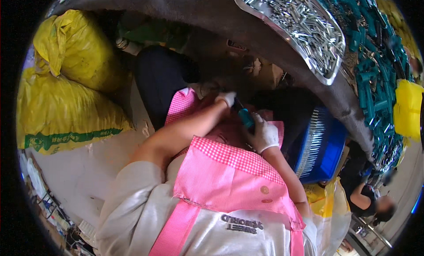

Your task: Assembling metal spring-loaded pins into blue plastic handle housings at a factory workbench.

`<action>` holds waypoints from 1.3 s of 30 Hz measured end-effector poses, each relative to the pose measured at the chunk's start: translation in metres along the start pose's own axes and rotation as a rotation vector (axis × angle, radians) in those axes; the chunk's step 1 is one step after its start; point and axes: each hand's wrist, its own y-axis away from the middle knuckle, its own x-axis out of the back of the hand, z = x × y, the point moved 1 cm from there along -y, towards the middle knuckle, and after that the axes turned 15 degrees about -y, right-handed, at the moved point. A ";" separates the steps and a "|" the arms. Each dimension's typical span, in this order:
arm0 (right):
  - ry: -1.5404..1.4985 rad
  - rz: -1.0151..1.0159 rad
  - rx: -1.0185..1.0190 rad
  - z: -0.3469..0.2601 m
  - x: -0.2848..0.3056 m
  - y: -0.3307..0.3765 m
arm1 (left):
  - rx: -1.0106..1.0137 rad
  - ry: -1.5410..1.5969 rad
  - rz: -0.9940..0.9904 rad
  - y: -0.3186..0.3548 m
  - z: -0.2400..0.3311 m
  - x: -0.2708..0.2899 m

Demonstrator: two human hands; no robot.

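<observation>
Between my two gloved hands, above my lap, is a slim teal-and-black handle (245, 117), held at a slant. My right hand (266, 135), in a white glove, is closed round its teal lower end. At its dark upper end is my left hand (227, 98), also white-gloved, with the fingers curled in against it. The left fingertips are partly hidden, and what lies under them is too dark to make out. A pink checked apron (234, 167) covers my front and lap below the hands.
A metal tray (329, 79) of small metal pins stands on the dark-covered bench (190, 13). Beyond it lie heaped teal handles (371, 83). A blue crate (329, 152) with a row of metal rods is at my right. Yellow sacks (70, 105) stand left. Another person (364, 196) works at far right.
</observation>
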 end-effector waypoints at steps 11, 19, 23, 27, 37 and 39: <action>0.092 -0.156 0.147 0.030 -0.035 -0.027 | 0.063 -0.770 0.138 -0.069 -0.045 -0.107; 0.138 -0.208 0.183 0.034 -0.042 -0.047 | 0.429 -0.850 -0.292 -0.122 -0.094 -0.123; 0.152 -0.257 0.124 0.011 -0.036 -0.056 | 0.696 -0.952 -0.646 -0.165 -0.123 -0.103; 0.225 -0.506 0.060 -0.063 -0.026 -0.099 | 0.912 -0.947 -0.910 -0.142 -0.150 -0.063; 0.338 -0.586 0.026 -0.044 -0.044 -0.134 | -0.129 -0.241 0.180 0.155 0.091 0.094; 0.210 -0.510 -0.086 -0.033 -0.032 -0.123 | 0.112 -0.254 0.373 0.178 0.133 0.091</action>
